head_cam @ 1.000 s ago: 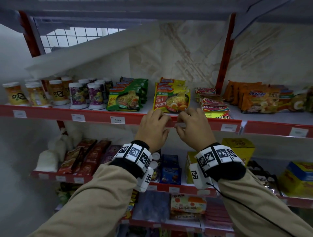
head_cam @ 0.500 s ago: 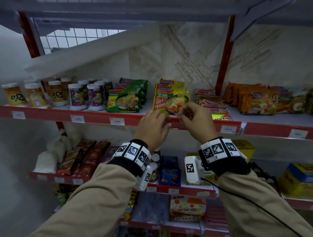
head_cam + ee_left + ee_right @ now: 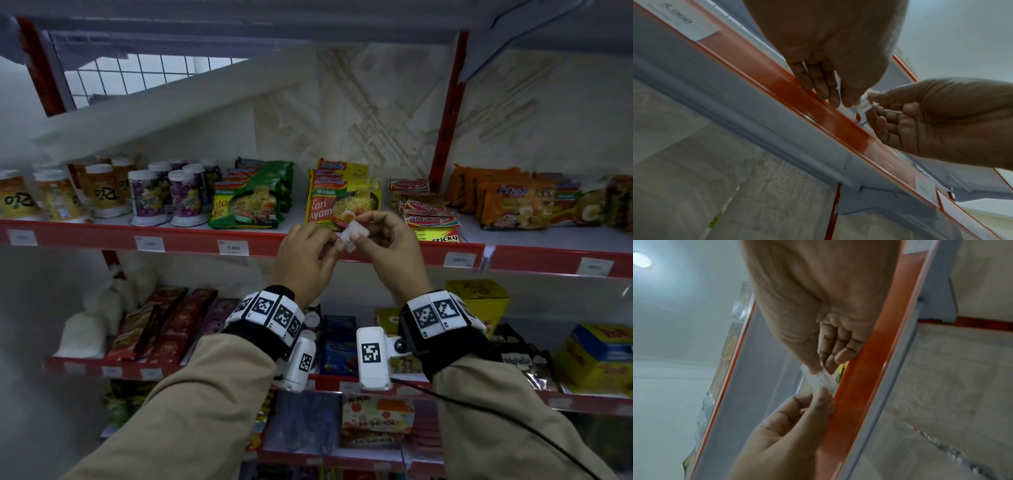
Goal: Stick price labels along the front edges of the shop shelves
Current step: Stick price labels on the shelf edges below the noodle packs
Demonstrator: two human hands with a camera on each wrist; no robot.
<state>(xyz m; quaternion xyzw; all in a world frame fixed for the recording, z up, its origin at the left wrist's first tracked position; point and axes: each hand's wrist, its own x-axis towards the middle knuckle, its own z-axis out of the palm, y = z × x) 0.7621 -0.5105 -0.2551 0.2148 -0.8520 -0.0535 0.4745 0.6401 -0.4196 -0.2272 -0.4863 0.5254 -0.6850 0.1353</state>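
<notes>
Both hands pinch one small white price label [image 3: 353, 235]: the left hand [image 3: 303, 260] holds its left end, the right hand [image 3: 397, 251] its right, just near of the red shelf edge [image 3: 191, 241]. It seems to be readying, perhaps peeling. Next: press it onto the bare strip below the Kari Ayam noodles [image 3: 337, 205].

Glossy red shelf edge [image 3: 789, 91], paper label [image 3: 352, 236]

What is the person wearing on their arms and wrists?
Both arms are in beige sleeves. Each wrist has a black band topped with white squares printed in black patterns. A white box with the same kind of pattern hangs under each wrist, and a thin black cable runs from the right one.
</notes>
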